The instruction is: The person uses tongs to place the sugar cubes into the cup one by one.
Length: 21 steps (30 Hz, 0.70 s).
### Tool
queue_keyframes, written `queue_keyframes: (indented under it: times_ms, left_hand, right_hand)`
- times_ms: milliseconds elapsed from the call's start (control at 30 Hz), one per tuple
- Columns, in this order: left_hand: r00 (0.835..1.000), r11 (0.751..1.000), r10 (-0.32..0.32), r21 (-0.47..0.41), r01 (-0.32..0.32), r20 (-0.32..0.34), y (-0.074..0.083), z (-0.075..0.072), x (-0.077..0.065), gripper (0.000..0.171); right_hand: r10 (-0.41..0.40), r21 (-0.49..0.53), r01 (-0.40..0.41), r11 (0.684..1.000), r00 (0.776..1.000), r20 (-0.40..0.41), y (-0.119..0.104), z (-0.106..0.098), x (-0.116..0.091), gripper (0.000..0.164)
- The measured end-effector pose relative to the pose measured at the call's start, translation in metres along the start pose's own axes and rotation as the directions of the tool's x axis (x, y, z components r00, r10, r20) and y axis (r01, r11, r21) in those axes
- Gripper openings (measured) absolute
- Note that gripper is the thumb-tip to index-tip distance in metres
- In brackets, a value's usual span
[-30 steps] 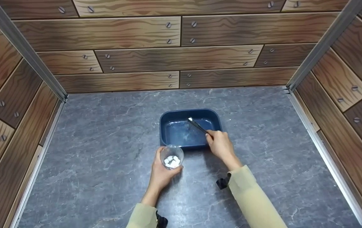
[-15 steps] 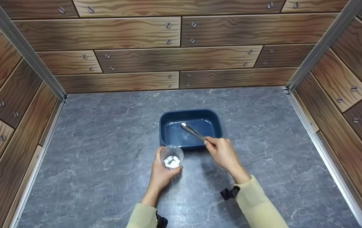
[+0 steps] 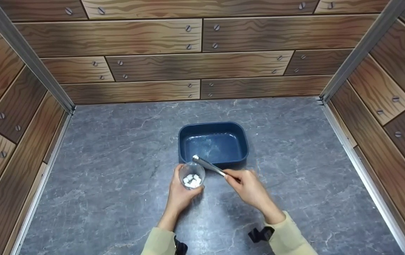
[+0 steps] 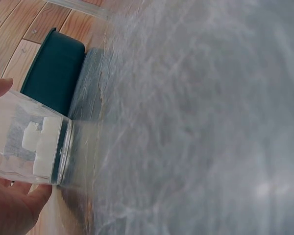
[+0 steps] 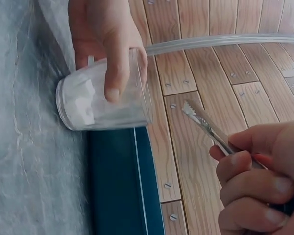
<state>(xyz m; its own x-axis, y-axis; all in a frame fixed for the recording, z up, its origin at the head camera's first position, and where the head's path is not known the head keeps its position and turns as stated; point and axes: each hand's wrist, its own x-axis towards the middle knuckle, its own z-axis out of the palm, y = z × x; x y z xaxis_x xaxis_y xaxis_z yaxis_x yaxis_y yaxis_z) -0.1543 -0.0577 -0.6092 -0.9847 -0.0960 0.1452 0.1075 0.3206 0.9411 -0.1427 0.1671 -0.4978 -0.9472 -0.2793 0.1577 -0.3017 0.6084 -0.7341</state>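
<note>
My left hand (image 3: 180,198) holds a clear glass (image 3: 192,168) upright, low over the grey tabletop, just in front of a dark blue rectangular dish (image 3: 223,150). Several white cubes (image 5: 80,105) lie at the bottom of the glass. My right hand (image 3: 250,187) grips metal tongs (image 3: 210,166), and their tips overlap the far rim of the glass in the head view. Seen from the right wrist, the serrated tips (image 5: 190,108) are close together above the glass's mouth, with no cube showing between them.
Wood-plank-patterned walls (image 3: 149,37) enclose the grey marbled tabletop (image 3: 117,148) at the back and both sides. Metal strips (image 3: 361,166) run along the side edges. A black wrist camera (image 3: 261,234) sits at the right cuff.
My right hand has drawn back toward me, bringing the tongs' tips from over the blue dish, leftward and nearer, to the glass. My left hand and the glass have stayed in place.
</note>
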Motion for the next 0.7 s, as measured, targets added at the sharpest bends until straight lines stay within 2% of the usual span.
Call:
queue_keyframes:
  times_ms: [233,400,700]
  left_hand:
    - [1.0,1.0,0.012,-0.013,-0.012,-0.003,-0.001,0.0,0.0,0.096]
    - [1.0,0.999,0.03,-0.026,-0.03,-0.002,-0.001,0.0,0.0,0.095]
    - [1.0,1.0,-0.003,-0.029,0.003,0.001,0.002,0.0,0.0,0.097]
  right_hand:
    - [-0.01,0.064,0.005,0.998,0.996,0.085,0.0,0.003,-0.006,0.023]
    - [0.017,0.082,-0.028,0.996,0.99,0.138,0.002,0.002,-0.007,0.025]
    - [0.06,0.106,-0.072,0.992,0.992,0.112,0.007,-0.007,-0.004,0.022]
